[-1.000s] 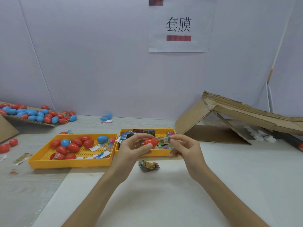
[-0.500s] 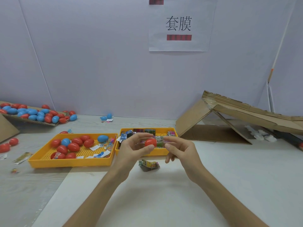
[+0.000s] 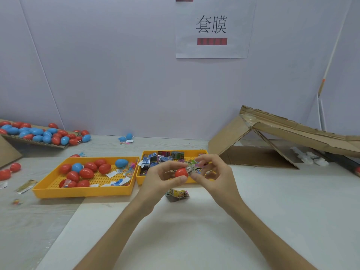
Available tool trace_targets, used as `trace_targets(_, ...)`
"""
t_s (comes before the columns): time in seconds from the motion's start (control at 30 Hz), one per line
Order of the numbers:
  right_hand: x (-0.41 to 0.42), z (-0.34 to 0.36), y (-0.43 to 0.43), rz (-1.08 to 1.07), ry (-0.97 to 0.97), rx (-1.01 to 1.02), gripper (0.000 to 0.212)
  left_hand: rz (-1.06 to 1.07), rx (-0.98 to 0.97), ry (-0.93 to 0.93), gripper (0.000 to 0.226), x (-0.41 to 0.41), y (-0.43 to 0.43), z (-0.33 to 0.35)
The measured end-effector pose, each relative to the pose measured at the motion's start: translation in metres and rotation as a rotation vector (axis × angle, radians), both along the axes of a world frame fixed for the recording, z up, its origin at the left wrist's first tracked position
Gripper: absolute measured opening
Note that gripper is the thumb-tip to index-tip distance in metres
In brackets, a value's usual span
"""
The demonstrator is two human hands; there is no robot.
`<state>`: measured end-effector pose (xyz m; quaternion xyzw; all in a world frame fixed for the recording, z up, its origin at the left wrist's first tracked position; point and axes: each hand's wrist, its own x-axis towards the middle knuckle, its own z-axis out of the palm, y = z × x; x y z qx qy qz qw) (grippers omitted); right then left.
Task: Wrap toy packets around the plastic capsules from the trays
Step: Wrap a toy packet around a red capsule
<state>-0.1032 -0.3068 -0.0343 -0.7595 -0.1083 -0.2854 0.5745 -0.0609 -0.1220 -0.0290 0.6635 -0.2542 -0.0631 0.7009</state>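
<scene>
- The bench [image 3: 194,240] is white in the foreground. Both forearms reach forward over it and the hands meet above its middle.
- A loose packet [image 3: 177,194] lies on the bench just below the hands and in front of the right tray.
- The left hand [image 3: 155,180] grips a red capsule [image 3: 180,172]. The thumb is under the capsule and the fingers [image 3: 165,165] are curled over its top.
- The right hand [image 3: 220,178] pinches a toy packet [image 3: 191,168] between thumb and bent fingers. The packet sits against the right end of the red capsule. How far it goes round the capsule cannot be told.
- The capsule and packet are held in the air, in front of the right tray [image 3: 173,151].
- The right tray is yellow and holds a heap of printed packets [image 3: 153,159].
- The left tray [image 3: 83,191] is yellow and stands just beside the right tray. It holds red capsules [image 3: 86,173], two blue capsules [image 3: 121,163] and some paper slips.
- Two red capsules lie loose on the bench at the far left edge [image 3: 9,170].
- At the far left, a tilted cardboard sheet [image 3: 58,146] carries a mixed pile of red and blue capsules.
- At the far right stands a folded cardboard shelter [image 3: 272,137].
- On the wall behind hangs a paper sign [image 3: 212,28] with two printed characters.
</scene>
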Motion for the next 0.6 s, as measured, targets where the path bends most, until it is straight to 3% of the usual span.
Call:
trace_targets(0.17,-0.0017,0.0011,0.0004,-0.011,-0.097,-0.145,0.014,-0.007,-0.002,0.023,0.031,0.0013,0.0013,0.0006)
trace_targets(0.6,-0.0023,0.0013,0.0005,-0.032,-0.154,-0.243,0.013,-0.018,0.018,0.030,0.024,-0.0006,0.0018,0.0027)
